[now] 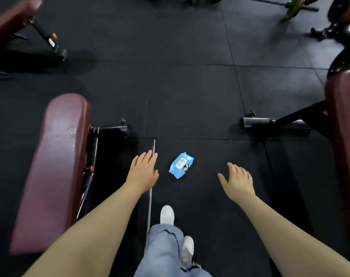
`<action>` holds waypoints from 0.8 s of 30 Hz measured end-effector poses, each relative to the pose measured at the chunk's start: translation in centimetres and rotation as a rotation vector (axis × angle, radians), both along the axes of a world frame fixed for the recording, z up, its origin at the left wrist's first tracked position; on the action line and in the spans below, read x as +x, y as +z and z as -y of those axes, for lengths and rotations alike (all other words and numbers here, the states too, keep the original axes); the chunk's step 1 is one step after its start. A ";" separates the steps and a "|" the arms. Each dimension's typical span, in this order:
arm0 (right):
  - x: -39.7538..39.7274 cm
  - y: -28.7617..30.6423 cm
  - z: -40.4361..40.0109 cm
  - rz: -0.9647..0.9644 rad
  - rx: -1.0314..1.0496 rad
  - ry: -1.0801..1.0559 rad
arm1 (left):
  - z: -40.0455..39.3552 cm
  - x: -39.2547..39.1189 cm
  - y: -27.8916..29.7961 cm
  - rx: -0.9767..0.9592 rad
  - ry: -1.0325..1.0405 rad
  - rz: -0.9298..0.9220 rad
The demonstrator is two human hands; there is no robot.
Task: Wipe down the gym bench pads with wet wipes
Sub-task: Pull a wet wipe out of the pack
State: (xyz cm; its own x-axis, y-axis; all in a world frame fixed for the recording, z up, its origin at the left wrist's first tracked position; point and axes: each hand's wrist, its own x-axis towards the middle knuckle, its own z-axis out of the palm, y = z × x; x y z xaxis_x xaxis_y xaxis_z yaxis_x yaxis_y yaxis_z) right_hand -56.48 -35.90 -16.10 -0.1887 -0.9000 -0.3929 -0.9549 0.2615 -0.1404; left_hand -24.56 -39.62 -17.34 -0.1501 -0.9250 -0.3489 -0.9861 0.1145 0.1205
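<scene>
wet wipes pack (181, 165) lies on the floor at frame centre, long axis tilted, just right of your empty, flat left hand (143, 172), with your empty right hand (238, 179) farther off.

The right bench pad (345, 148) is cut off by the right edge. The far-left bench (9, 23) is blurred. Print on the wipes pack (181, 165) is illegible.

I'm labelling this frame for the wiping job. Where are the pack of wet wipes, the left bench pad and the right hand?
pack of wet wipes (181, 165): head view, middle of its blue top.
left bench pad (56, 160): head view, middle of its maroon surface.
right hand (239, 180): head view, back of the hand.
</scene>
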 end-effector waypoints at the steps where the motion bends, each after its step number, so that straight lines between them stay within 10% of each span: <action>1: -0.1 -0.8 1.5 0.003 0.004 0.015 | 0.9 -0.2 -0.9 0.016 0.015 0.006; 24: 3.0 -37.7 26.3 0.253 0.348 0.071 | 19.3 -4.8 -37.5 0.338 0.323 -0.167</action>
State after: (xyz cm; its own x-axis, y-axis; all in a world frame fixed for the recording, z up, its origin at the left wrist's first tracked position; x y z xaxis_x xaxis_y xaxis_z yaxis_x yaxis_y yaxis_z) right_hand -53.45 -62.22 -53.80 0.0104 -0.7128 -0.7013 -0.9192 0.2692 -0.2873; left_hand -29.36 -58.90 -54.81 0.0455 -0.7726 -0.6333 -0.9287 -0.2662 0.2580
